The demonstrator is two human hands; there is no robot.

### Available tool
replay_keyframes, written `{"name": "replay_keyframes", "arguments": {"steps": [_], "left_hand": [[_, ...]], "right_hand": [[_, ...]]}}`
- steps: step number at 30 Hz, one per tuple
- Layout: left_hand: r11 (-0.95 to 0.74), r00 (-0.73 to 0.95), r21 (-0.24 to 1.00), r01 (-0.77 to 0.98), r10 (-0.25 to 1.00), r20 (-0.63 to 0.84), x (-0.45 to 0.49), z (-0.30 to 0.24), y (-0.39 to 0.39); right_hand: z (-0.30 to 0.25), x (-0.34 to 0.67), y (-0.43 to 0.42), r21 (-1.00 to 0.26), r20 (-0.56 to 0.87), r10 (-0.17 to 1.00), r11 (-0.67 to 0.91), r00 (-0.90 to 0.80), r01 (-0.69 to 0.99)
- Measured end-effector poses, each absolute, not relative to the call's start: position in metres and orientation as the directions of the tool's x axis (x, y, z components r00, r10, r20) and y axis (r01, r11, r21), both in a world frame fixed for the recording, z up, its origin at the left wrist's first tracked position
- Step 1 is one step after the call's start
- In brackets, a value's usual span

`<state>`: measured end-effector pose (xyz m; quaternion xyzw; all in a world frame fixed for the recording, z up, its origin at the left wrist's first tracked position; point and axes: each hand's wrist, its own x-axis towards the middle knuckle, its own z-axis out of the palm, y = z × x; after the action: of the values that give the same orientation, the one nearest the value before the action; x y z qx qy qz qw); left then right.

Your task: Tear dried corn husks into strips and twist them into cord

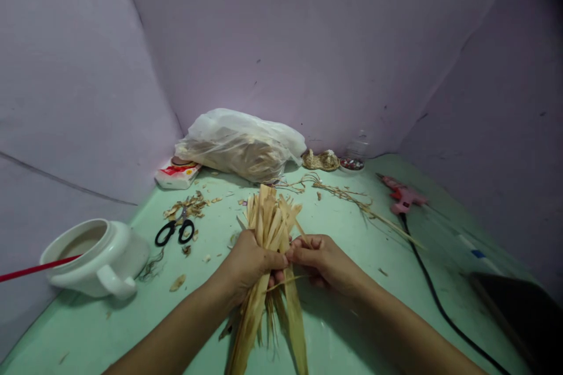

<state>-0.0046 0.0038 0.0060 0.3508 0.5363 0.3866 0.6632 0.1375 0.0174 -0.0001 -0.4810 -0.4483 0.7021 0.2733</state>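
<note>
A bundle of dried husk strips [266, 217], pale tan like corn husk, stands upright over the middle of the table. My left hand [247, 262] is wrapped round its middle, thumb across the front. Long husk leaves [295, 322] hang below the grip towards me. On the bundle's right side, my right hand [328, 261] is closed in a pinch, fingertips touching the bundle by my left thumb. A thin husk strip [302, 233] runs into these fingers, and another narrow strip curves below them. The exact pinch point is partly hidden.
Black-handled scissors [175, 231] lie among husk scraps at left, near a white ceramic pot [127, 249]. Behind are a filled plastic bag [246, 146], a tissue pack [177, 176] and dry stems [352, 196]. A pink glue gun [405, 196] trails its black cord at right.
</note>
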Motion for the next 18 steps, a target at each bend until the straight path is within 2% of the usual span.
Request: {"name": "replay_keyframes", "arguments": {"steps": [6, 12, 18], "left_hand": [[0.438, 0.023, 0.892, -0.113, 0.899, -0.438, 0.000, 0.005, 0.003], [0.396, 0.031, 0.906, -0.149, 0.918, -0.396, 0.006, 0.009, -0.001], [0.363, 0.009, 0.928, -0.081, 0.932, -0.363, 0.007, 0.007, -0.004]], "right_hand": [[-0.001, 0.133, 0.016, -0.908, -0.417, 0.857, -0.408, -0.303, 0.096], [-0.010, 0.126, 0.013, -0.959, -0.283, 0.897, -0.268, -0.339, 0.089], [-0.010, 0.127, 0.011, -0.960, -0.237, 0.948, -0.195, -0.211, 0.200]]}}
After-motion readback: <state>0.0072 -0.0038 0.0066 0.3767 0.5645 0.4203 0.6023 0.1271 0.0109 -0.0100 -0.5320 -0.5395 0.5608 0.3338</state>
